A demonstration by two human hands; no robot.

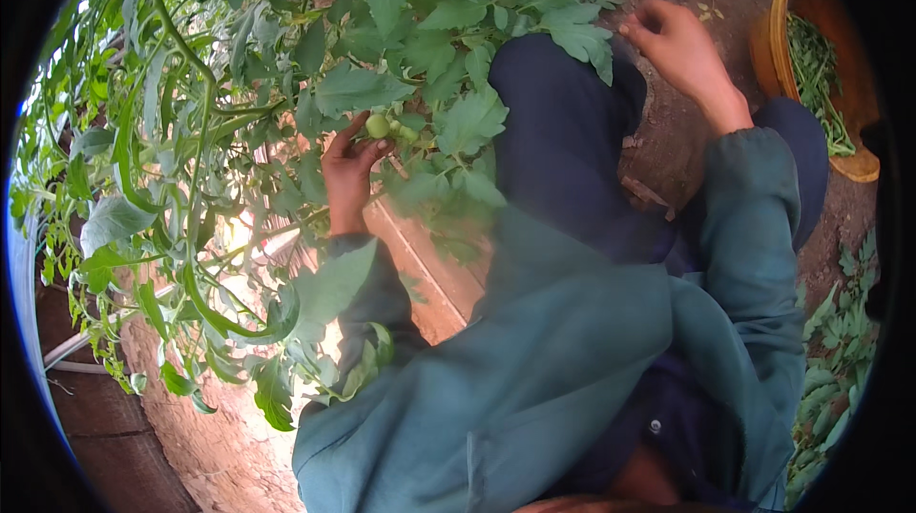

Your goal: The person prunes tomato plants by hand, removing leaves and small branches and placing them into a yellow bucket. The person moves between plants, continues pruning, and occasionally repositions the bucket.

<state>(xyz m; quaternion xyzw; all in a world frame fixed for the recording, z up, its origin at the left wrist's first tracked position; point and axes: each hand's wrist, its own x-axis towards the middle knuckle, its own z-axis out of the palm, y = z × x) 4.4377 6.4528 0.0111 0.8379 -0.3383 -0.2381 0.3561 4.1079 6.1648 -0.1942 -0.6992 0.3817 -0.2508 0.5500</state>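
My left hand (351, 162) is raised among the leaves of a tomato plant (358, 91). Its thumb and fingers are apart beside a green tomato (377, 126), with smaller green tomatoes (406, 132) just to the right. Whether the fingertips touch the fruit or the stem behind it cannot be told. My right hand (673, 48) is over bare soil at the upper right, near the tip of a tomato leaf (583, 37). Its fingers are curled and the thumb lies close to them; whether anything small is between them cannot be made out.
A yellow-brown bucket (780, 33) lies tilted on the soil at the right, with cut green leaves and stems (819, 76) inside. Thick tomato vines (207, 105) hang at the left. Low leafy plants (834, 370) grow at the lower right. A pale pole (71, 345) stands out at the lower left.
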